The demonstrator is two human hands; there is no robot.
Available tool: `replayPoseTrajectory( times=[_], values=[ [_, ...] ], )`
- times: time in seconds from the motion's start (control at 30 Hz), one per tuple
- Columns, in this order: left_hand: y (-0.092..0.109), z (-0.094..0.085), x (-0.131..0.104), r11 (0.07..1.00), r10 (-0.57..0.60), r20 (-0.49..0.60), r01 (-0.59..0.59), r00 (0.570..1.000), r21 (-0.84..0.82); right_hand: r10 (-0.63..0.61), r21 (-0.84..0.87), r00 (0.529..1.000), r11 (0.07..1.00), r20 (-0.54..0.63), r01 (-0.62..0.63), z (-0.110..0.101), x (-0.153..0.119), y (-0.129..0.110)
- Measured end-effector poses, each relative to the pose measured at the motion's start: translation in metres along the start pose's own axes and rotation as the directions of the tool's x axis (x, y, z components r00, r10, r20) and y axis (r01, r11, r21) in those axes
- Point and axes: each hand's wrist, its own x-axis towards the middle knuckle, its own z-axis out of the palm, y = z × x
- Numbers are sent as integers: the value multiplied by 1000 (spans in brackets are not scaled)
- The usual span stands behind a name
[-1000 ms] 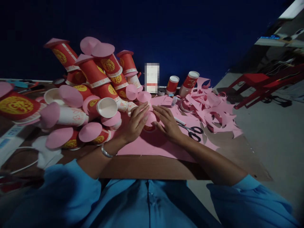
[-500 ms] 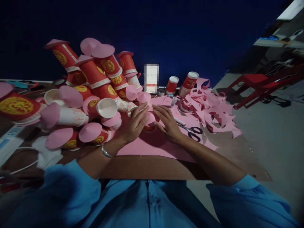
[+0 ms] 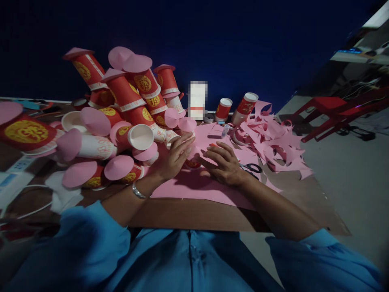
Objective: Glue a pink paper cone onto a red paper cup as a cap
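Observation:
Between my hands a red paper cup [image 3: 192,164] stands on a sheet of pink paper [image 3: 182,188], with a pink paper cone [image 3: 197,149] over it. My left hand [image 3: 175,159] rests against the cone's left side, its fingers stretched out. On the right, my right hand [image 3: 224,164] is open, fingers apart and slightly bent, at the cone's near right edge. Whether its fingertips touch the cone I cannot tell. Scissors [image 3: 254,168] lie beyond the right hand, which hides part of them. A small orange-red piece [image 3: 214,144] shows behind its fingers.
Cone-topped paper cups [image 3: 123,91] are piled at the left. Two cups [image 3: 224,108] stand at the back, near a blurred upright panel [image 3: 197,99]. Pink paper scraps [image 3: 273,142] heap up at the right. A power strip [image 3: 13,174] with a white cable lies at the left edge.
My right hand has drawn back from the cone, moving right and slightly nearer, with its fingers now more bent and spread. My left hand stays against the cone.

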Motion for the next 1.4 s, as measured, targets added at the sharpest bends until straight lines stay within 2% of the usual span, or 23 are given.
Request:
replayPoseTrajectory(
  times=[0.07, 0.2, 0.43, 0.53, 0.77, 0.87, 1.03, 1.17, 1.27, 1.4],
  values=[
    [0, 1, 0, 1000, 2, -5, -2, 1000, -4, -21, -45, 999, 999, 25, 22, 0, 2, 0],
    [1, 1, 1, 1000, 8, -15, -8, 1000, 12, -60, -35, 997, 998, -58, 58, -1, 6, -1],
    [1, 1, 0, 1000, 7, -32, -7, 999, 6, -21, -51, 999, 999, -35, 19, 3, 9, -4],
    [2, 1, -1, 1000, 1, -28, -1, 1000, 9, -8, -5, 998, 1000, -58, 8, 4, 9, -3],
    [4, 0, -1, 1000, -7, -33, 7, 999, -7, 176, 78, 968, 983, -177, -164, 4, 6, 4],
    [3, 1, 0, 1000, 6, -37, -6, 999, 0, 143, 54, 972, 989, -186, -135, 5, 2, 8],
    [3, 1, 0, 1000, 9, -21, -9, 1000, 19, 114, 30, 991, 993, -64, -113, 3, -2, 10],
    [5, -1, 0, 999, -5, -13, 6, 1000, 38, 77, 74, 986, 995, -145, -67, 1, 3, 8],
    [7, -2, 0, 999, 0, -15, 0, 1000, 36, 187, 110, 964, 979, -189, -169, 5, 7, 8],
    [7, -2, 0, 1000, 1, -17, -1, 1000, 27, 350, 153, 929, 931, -123, -330, 13, 5, 13]
  ],
)
